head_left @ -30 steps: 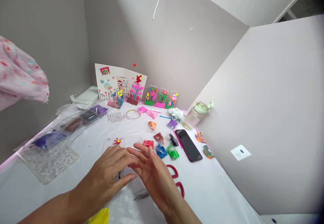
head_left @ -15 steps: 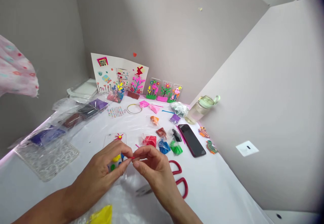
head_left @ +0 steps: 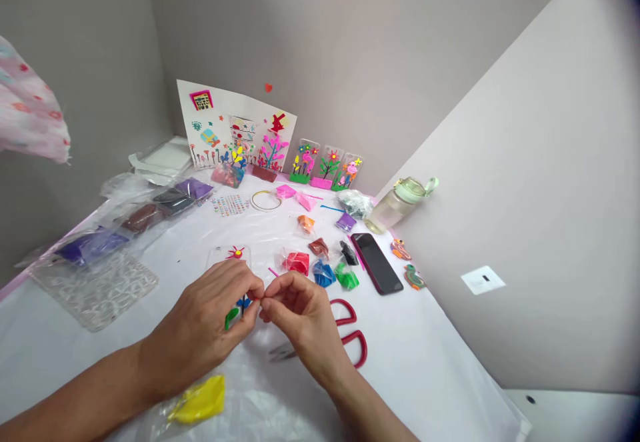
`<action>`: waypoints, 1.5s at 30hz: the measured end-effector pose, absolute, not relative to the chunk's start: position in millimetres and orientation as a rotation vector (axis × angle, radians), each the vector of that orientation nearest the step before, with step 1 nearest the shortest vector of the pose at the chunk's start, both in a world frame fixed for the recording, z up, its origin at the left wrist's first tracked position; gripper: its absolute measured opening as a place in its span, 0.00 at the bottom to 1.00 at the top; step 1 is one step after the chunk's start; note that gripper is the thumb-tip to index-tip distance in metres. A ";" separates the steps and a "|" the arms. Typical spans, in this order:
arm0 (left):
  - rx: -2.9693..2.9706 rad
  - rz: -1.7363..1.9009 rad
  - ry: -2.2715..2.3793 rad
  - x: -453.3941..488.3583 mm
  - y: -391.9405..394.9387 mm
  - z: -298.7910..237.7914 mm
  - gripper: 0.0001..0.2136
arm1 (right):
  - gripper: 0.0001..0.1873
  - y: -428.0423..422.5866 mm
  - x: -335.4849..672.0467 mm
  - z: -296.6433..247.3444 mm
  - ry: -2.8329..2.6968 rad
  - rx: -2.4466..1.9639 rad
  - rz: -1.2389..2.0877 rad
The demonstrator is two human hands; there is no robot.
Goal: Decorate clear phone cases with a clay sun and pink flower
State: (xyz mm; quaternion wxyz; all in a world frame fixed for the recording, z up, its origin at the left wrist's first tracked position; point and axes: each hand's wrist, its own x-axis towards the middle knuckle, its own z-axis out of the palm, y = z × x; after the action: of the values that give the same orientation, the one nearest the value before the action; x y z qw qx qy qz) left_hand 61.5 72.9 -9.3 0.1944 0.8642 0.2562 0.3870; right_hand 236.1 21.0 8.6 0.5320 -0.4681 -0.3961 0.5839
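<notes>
clear phone case (head_left: 220,262) | lying flat | red sun, green-blue clay pieces

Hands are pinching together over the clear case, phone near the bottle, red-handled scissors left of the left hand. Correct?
Not quite: the head view shows the red-handled scissors on the right, just beyond the right hand, not left of the left hand. The hands do pinch together over the clear case, and the phone lies near the bottle.
</notes>
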 end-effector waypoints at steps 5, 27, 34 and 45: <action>2.047 1.013 0.957 51.4 84.1 -3.0 0.05 | 0.14 20.6 240.8 12.0 -0.861 -0.968 1.634; 0.965 1.114 0.863 16.0 140.3 -14.5 0.17 | 0.19 35.0 255.3 -1.5 -0.604 -0.985 1.527; 0.972 1.060 0.886 21.8 137.4 -18.7 0.21 | 0.20 47.8 258.6 22.7 -0.687 -1.001 1.554; 1.086 1.066 0.945 22.7 134.1 -17.1 0.28 | 0.26 88.4 241.2 20.3 -0.716 -0.964 1.480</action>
State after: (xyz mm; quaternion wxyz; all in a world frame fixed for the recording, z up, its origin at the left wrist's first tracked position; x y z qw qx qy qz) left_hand 22.7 134.1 -17.1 0.6248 0.4734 0.4118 0.4646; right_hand 241.2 88.4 20.3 0.5793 -0.4121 -0.3062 0.6330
